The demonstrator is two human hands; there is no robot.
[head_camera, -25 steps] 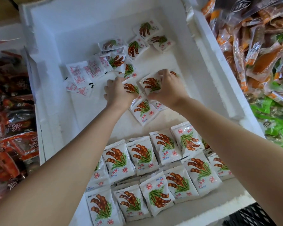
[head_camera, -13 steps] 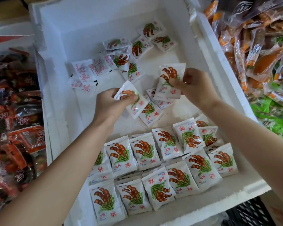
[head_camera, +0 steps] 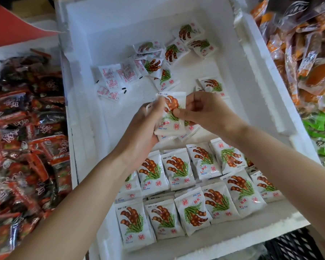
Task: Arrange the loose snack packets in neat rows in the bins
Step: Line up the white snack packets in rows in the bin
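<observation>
Left hand [head_camera: 140, 128]: fingers curled under and round a small stack [head_camera: 166, 136] of white packets, gripping it from the left, held above the middle of the bin [head_camera: 251, 59]. Right hand [head_camera: 204, 111]: thumb and fingers pinch the top packet [head_camera: 172, 105] of that stack near its right edge, so I log both hands as closed on the same bundle. How many packets the stack holds I cannot tell from my screen; at least three edges show. Bin: white foam, deep walls, frayed rim. Rows [head_camera: 176, 184]: two lines of packets along the near wall, face up and overlapped like shingles, the nearer line running the width of the bin and the farther one shorter. Most lie one way up; two are turned the opposite way. Loose packets [head_camera: 174, 51]: a scatter towards the far wall, at mixed angles, some overlapping. Face-down packets [head_camera: 118, 76]: a few just left of that scatter, plain backs with red print showing. Single packet [head_camera: 212, 85]: flat on the bin floor just beyond the right hand. Red packs [head_camera: 26, 137]: a heap outside the left wall. Orange packs [head_camera: 298, 53]: a heap outside the right wall, with green packs [head_camera: 323, 132] nearer me. Crate [head_camera: 289, 246]: black, at the bin's near right corner.
</observation>
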